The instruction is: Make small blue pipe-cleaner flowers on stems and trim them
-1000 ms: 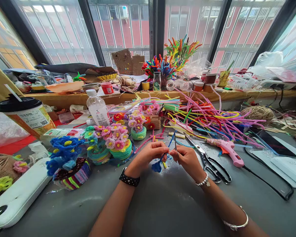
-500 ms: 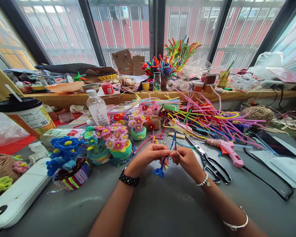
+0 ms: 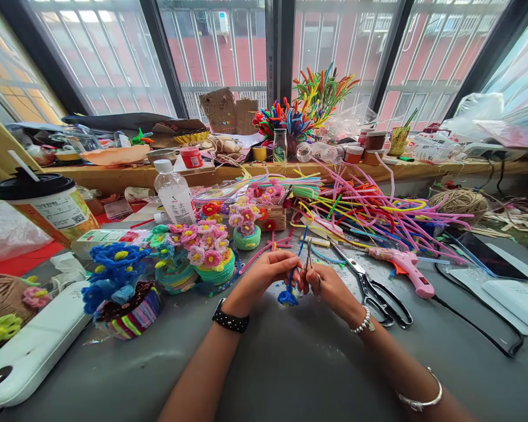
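Observation:
My left hand (image 3: 278,271) pinches a blue pipe cleaner (image 3: 303,240) that stands up from the fingertips. From its lower end hangs a small blue pipe-cleaner flower (image 3: 287,298) with a bit of yellow. Small scissors (image 3: 308,258) are in my right hand (image 3: 328,283), a finger through their loop and the blades pointing up close beside the blue stem. Both hands nearly touch above the grey table (image 3: 290,363). Whether the blades touch the stem I cannot tell. To the left stands a pot of blue pipe-cleaner flowers (image 3: 121,281) in a striped base.
Large scissors (image 3: 369,287) and a pink glue gun (image 3: 400,266) with a black cord lie right of my hands. Behind is a heap of pipe cleaners (image 3: 369,199). Pink flower pots (image 3: 213,264), a bottle (image 3: 175,190), a drink cup (image 3: 48,202) and a white device (image 3: 35,346) stand left.
The flower has shifted slightly up and right, and the stem now leans the other way. The small scissors' blades now show more plainly, slightly parted. Both hands have moved only a little.

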`<state>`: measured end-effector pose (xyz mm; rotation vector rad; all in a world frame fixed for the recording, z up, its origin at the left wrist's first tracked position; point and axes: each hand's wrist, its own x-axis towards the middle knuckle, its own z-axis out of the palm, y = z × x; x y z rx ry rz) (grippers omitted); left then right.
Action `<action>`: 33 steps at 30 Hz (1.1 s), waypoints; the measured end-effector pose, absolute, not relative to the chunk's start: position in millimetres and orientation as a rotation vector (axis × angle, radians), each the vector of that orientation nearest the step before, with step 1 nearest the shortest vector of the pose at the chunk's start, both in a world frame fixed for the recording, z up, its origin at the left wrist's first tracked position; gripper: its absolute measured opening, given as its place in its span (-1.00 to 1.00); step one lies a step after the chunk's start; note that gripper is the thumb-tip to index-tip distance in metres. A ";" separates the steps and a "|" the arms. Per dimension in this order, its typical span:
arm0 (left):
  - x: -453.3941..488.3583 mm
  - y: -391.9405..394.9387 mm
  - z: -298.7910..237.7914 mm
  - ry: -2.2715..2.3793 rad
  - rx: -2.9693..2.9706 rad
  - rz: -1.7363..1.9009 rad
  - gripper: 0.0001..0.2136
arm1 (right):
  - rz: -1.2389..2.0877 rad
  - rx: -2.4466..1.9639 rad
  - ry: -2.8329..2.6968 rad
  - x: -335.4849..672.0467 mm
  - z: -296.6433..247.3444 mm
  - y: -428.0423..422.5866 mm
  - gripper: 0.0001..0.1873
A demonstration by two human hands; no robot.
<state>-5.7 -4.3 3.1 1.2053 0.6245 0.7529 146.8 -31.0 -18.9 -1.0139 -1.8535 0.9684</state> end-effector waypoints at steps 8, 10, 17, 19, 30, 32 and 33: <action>-6.1 -4.3 -1.1 0.594 1.287 0.690 -0.81 | 0.830 -1.006 -1.931 147.0 -18.1 -30.6 -0.34; -6.4 -3.9 -1.5 0.599 1.303 0.679 -0.81 | 0.814 -1.008 -1.936 147.1 -17.6 -29.9 -0.34; -7.0 -2.5 -0.4 0.629 1.268 0.687 -0.80 | 0.755 -1.103 -1.859 148.5 -19.6 -29.8 -0.37; -7.1 -2.2 -0.5 0.641 1.251 0.689 -0.80 | 0.769 -1.127 -1.833 148.4 -20.7 -29.8 -0.39; -6.2 -4.2 0.2 0.629 1.240 0.697 -0.83 | 0.871 -0.972 -1.925 145.7 -14.3 -32.3 -0.32; -6.2 -4.4 0.2 0.612 1.257 0.679 -0.83 | 0.854 -0.975 -1.917 145.9 -14.5 -31.9 -0.34; -6.2 -4.3 0.2 0.605 1.266 0.668 -0.82 | 0.840 -0.977 -1.914 146.2 -15.0 -31.6 -0.34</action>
